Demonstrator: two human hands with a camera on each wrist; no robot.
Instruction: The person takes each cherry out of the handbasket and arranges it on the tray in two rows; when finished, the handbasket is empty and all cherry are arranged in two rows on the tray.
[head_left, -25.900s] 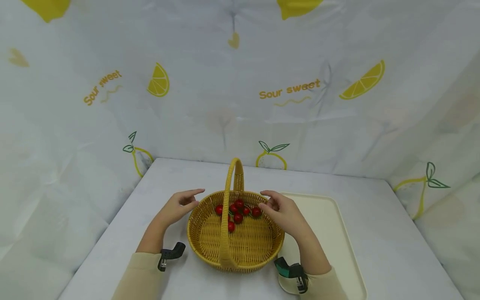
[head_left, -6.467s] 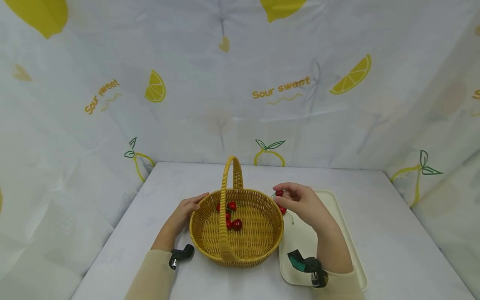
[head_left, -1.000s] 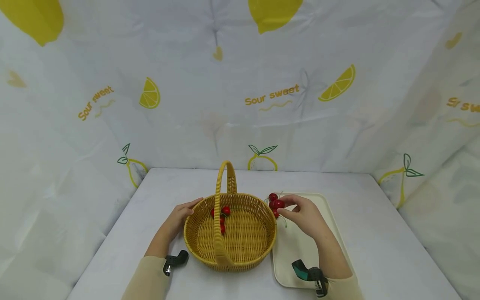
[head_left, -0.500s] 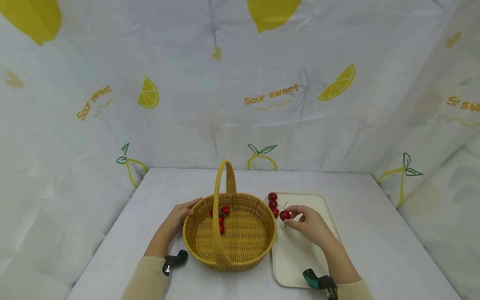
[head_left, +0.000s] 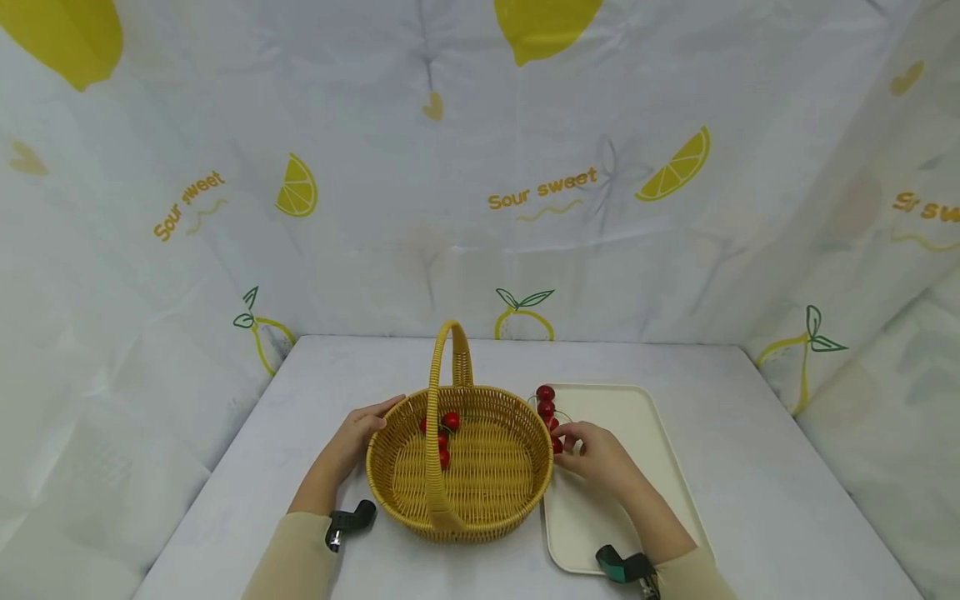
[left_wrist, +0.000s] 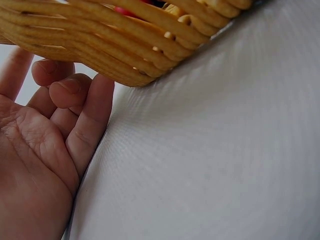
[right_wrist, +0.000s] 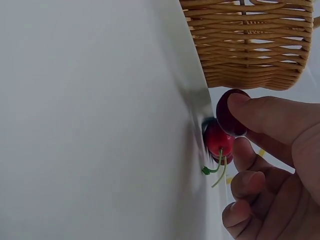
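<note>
Wicker basket: because its wall is set just beside the cream tray, it could be bumped if the right hand were swung too low.
Right-hand grip: thumb and finger are narrowed on one cherry, the other fingers bent.
Pinched cherry: it is held at the tray's left edge; by an off-centre squeeze, its smooth skin could be made to slip. Whether the tray is touched cannot be told.
Basket cherries: four are seen near the handle; they could be set rolling by a tilt.
Left hand: it is laid against the basket's left wall, fingers loosely bent; by uneven pressure, the basket could be shoved traywards.
Tray cherries: they are lined along the left edge; by a snagged stem, neighbours could be dragged.
</note>
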